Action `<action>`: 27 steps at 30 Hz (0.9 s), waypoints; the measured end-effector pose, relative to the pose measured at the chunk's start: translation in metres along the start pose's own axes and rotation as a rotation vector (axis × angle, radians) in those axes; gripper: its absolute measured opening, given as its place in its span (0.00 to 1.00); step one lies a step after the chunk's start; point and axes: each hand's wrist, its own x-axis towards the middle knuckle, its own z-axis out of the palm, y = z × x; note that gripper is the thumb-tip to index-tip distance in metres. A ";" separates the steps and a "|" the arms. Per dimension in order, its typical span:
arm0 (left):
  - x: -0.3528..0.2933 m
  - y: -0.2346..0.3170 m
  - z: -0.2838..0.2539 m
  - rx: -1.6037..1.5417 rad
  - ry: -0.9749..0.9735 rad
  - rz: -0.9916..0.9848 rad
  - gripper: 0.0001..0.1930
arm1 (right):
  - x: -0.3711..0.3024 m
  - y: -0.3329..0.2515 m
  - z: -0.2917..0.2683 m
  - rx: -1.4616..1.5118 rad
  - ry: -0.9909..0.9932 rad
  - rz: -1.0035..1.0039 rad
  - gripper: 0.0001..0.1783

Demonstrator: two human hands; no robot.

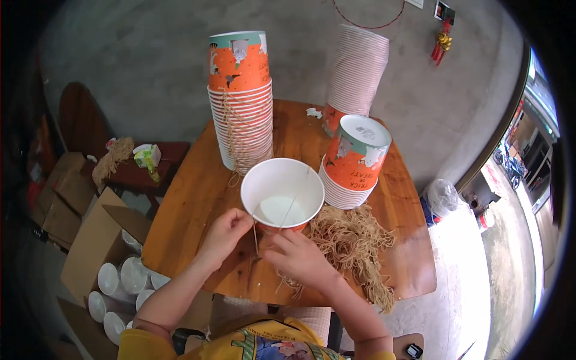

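A white-lined paper bucket (273,180) stands mouth up near the table's front, an orange strip of its outside showing below the rim. At its near left rim my left hand (225,234) pinches a thin length of twine (256,237). My right hand (295,255) is closed at the bucket's near side, with a strand of twine running from it across the mouth; its fingertips are partly hidden. Right of the bucket lies a tangled heap of tan twine (354,240), close to my right wrist.
A tall stack of orange buckets (240,66), draped with twine, stands behind left. An upside-down bucket stack (357,162) is at right, a wrapped stack (359,66) behind it. On the wooden table (180,222) lies a white scrap (314,113). An open carton (90,240) holds wrapped white buckets lower left.
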 end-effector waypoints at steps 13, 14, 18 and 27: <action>0.056 -0.050 -0.019 0.276 -0.106 0.303 0.27 | -0.008 0.019 -0.024 -0.167 0.321 0.431 0.18; 0.059 -0.049 -0.019 0.273 -0.110 0.309 0.27 | -0.009 0.019 -0.025 -0.181 0.324 0.460 0.18; 0.066 -0.044 -0.017 0.350 -0.226 0.311 0.35 | -0.016 0.037 -0.014 -0.156 0.372 0.457 0.17; 0.043 0.036 -0.052 -0.030 -0.422 0.687 0.58 | 0.008 0.059 -0.080 1.347 0.564 0.830 0.07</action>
